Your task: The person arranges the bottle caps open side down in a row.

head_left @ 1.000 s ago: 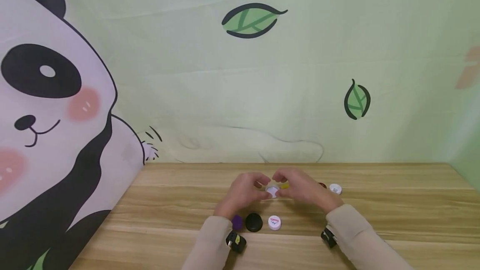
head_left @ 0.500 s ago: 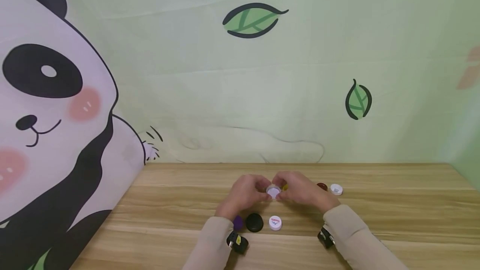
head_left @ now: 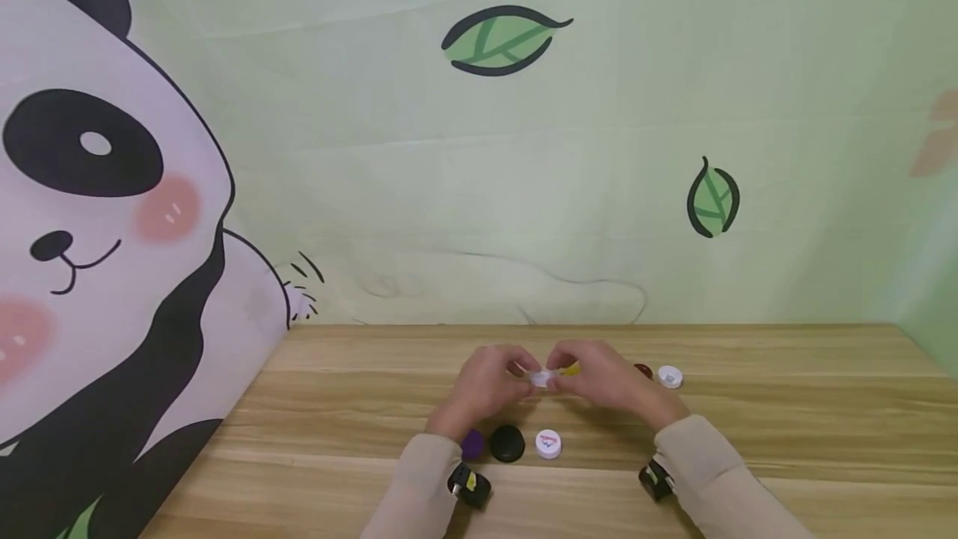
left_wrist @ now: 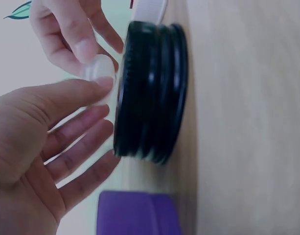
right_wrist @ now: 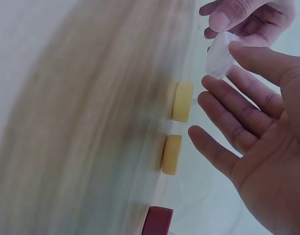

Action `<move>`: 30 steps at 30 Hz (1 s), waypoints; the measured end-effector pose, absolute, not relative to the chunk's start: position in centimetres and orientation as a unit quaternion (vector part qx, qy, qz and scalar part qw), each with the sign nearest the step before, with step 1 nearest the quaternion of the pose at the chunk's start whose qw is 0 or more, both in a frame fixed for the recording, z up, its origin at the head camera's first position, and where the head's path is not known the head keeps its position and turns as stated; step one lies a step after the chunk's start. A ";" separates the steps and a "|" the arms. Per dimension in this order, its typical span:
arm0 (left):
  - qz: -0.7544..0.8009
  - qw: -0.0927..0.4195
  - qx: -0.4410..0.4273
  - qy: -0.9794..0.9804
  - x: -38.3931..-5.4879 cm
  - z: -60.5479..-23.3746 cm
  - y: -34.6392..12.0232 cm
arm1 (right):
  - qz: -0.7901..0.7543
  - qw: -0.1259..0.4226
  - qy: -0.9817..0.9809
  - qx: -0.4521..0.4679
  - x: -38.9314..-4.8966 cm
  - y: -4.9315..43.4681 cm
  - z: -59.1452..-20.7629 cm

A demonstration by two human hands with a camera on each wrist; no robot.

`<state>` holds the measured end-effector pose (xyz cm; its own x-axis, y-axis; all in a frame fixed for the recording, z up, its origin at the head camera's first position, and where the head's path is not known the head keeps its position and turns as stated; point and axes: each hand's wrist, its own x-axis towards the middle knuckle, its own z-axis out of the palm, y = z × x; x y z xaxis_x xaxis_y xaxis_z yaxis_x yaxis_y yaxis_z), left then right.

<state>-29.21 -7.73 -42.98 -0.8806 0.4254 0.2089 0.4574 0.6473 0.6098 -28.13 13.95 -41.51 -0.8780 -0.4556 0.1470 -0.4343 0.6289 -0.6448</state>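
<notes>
A white bottle cap (head_left: pixel 541 378) with a finely ridged side (right_wrist: pixel 219 58) is held between both hands above the wooden table. My left hand (head_left: pixel 488 383) pinches its left side with thumb and index finger; the other fingers are spread loosely in the left wrist view. From the right, my right hand (head_left: pixel 604 378) pinches the cap's opposite side, its remaining fingers extended. Nearest below the left hand are a black lid (left_wrist: pixel 152 93) and a purple cap (left_wrist: pixel 135 213). Two yellow caps (right_wrist: pixel 182 102) stand beyond the right hand's fingers in the right wrist view.
A white cap with a pink print (head_left: pixel 549 443) lies to the right of the black lid. Behind the right wrist are a dark red cap (head_left: pixel 643 371) and another white cap (head_left: pixel 669 377). A panda-printed cloth (head_left: pixel 479 148) hangs at the table's back edge.
The white cap between the hands has tilted: its round face showed half a second ago, and now it appears flatter and more edge-on. The caps on the table have not moved.
</notes>
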 end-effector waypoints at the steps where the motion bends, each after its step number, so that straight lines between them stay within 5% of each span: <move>1: -0.342 0.029 -0.246 -0.906 -29.2 -43.0 -7.8 | -0.357 0.013 0.901 -0.245 -28.0 14.0 -41.5; 30: -0.387 0.064 -0.312 -0.865 -28.5 -42.1 -8.1 | -0.446 -0.028 0.867 -0.222 -26.4 14.7 -41.4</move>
<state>-28.47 -8.14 -42.13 -0.7967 0.4911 0.3522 0.5899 0.5056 0.6296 -26.43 14.68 -41.35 -0.9003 -0.3594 0.2456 -0.4088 0.5037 -0.7610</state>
